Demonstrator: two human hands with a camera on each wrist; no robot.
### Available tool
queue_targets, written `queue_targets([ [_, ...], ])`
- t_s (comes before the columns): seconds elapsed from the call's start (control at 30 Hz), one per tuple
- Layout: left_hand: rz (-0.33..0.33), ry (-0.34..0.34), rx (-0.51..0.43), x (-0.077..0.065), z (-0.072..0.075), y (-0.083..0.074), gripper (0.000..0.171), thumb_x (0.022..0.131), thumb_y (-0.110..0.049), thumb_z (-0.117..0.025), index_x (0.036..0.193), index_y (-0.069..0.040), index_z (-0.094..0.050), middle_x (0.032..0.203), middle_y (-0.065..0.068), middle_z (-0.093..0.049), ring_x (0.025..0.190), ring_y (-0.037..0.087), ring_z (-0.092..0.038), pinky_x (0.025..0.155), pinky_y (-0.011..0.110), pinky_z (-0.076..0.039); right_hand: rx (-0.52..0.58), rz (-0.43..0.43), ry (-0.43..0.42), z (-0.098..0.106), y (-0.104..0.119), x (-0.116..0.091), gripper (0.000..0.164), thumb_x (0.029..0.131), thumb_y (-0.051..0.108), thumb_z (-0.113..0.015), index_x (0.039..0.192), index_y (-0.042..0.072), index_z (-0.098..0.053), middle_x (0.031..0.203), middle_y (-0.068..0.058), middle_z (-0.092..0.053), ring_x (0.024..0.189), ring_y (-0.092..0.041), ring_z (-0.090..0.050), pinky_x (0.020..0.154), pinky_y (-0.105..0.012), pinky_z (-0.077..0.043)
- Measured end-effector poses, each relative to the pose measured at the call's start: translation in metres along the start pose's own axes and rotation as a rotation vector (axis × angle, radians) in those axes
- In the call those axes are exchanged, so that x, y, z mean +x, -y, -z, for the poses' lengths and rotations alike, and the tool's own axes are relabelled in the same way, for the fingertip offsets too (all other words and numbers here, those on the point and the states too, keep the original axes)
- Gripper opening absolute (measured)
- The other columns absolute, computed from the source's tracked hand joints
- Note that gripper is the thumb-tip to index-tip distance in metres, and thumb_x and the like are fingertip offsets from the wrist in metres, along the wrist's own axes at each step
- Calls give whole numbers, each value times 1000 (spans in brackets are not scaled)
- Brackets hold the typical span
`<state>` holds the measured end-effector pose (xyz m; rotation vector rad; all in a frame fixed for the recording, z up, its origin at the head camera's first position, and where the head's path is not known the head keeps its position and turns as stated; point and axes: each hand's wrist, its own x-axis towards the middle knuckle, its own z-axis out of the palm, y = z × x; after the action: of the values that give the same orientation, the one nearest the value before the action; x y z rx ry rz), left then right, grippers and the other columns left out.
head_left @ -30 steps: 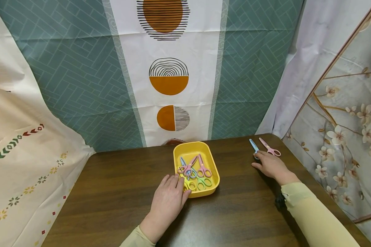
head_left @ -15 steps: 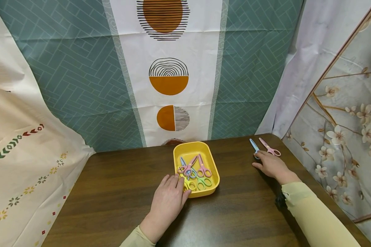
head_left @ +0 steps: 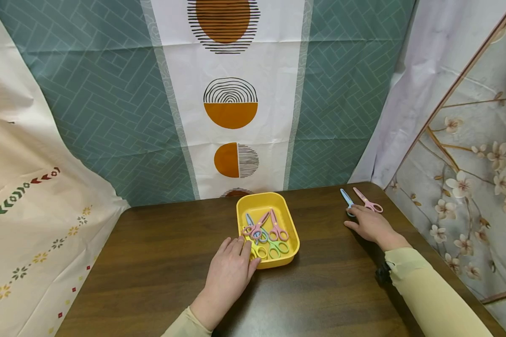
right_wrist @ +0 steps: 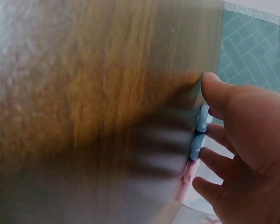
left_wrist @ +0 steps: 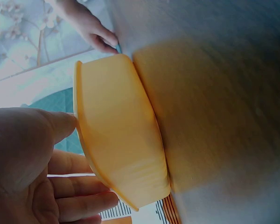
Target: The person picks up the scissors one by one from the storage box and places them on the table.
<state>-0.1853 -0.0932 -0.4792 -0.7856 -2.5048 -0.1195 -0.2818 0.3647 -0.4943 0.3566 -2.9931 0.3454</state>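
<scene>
A yellow tray [head_left: 293, 224] stands on the table, holding several small scissors. Pink scissors [head_left: 275, 232] lie beside crossed pink and blue ones, with green scissors [head_left: 278, 248] and yellow scissors [head_left: 259, 252] nearer me. My left hand [head_left: 228, 269] rests at the tray's near left corner, fingers extended. In the left wrist view its thumb touches the rim [left_wrist: 78, 95]. At the far right, my right hand [head_left: 372, 226] reaches over the handles of blue scissors [head_left: 346, 197], fingers loosely extended and partly hiding them. Pink scissors [head_left: 365, 200] lie just beyond.
The dark wooden table [head_left: 164, 262] ends at a patterned cloth [head_left: 232, 93] at the back. Floral fabric [head_left: 464, 210] hangs along the right edge, and a cream cloth [head_left: 38, 196] along the left.
The right hand has shifted very slightly at the blue scissors. The left hand stays at the tray.
</scene>
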Motion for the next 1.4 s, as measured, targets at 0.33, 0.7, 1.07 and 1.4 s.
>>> queue_targets([
  [0.33, 10, 21, -11, 0, 0, 0, 52, 104, -44, -77, 129, 1, -74, 127, 20, -76, 122, 34, -74, 116, 53, -52, -18, 17, -86, -4, 3, -1, 52, 105, 28, -77, 143, -7, -66, 149, -34, -60, 138, -54, -57, 114, -70, -45],
  [0.7, 5, 12, -13, 0, 0, 1, 52, 104, -43, -78, 128, 2, -74, 127, 21, -76, 122, 34, -74, 115, 54, -52, -59, 41, -140, 1, 35, -4, 58, 107, 32, -75, 151, -4, -62, 154, -31, -58, 144, -55, -52, 117, -72, -41],
  [1.07, -9, -19, -12, 0, 0, 1, 51, 102, -42, -80, 126, 3, -74, 125, 22, -77, 119, 35, -75, 113, 54, -54, -47, 98, -153, 5, 84, -12, 63, 106, 35, -75, 155, -2, -60, 159, -28, -55, 153, -51, -45, 123, -70, -35],
  [1.4, -12, -43, -9, 0, 0, 0, 51, 100, -41, -83, 124, 2, -74, 122, 21, -77, 117, 34, -75, 112, 53, -55, -33, 168, -182, 12, 120, -18, 62, 104, 36, -78, 154, 1, -62, 159, -23, -58, 150, -49, -49, 124, -68, -36],
])
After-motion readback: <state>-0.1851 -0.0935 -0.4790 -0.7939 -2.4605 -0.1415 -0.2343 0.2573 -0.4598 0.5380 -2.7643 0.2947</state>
